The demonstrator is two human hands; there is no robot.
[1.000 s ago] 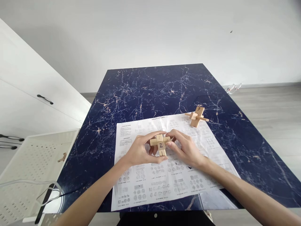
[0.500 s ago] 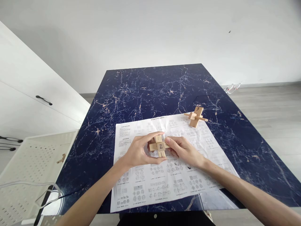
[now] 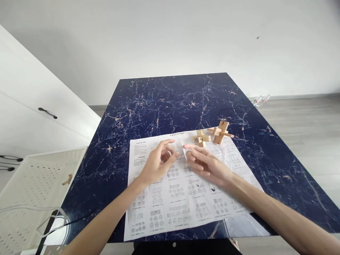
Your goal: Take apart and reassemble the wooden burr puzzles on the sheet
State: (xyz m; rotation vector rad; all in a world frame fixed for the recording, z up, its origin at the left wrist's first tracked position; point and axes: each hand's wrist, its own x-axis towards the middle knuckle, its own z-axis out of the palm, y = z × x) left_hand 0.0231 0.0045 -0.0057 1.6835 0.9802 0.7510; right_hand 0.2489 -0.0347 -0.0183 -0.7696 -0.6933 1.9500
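Marbled counter (image 3: 170,106), printed sheet (image 3: 156,194); small wooden puzzle (image 3: 201,139) rests on it, just beside larger puzzle (image 3: 221,132). Left hand (image 3: 158,162), right hand (image 3: 207,163): empty, apart, loosely curled. Judgement: best gripped lightly, by opposite ends.

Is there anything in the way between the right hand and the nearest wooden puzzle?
Nothing visible: between the right hand and the nearer wooden puzzle only printed paper shows. The other puzzle sits off to the right.

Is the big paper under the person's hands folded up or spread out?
Spread out: the printed sheet lies open on the dark blue tabletop, its rows of diagrams showing, though it looks creased.
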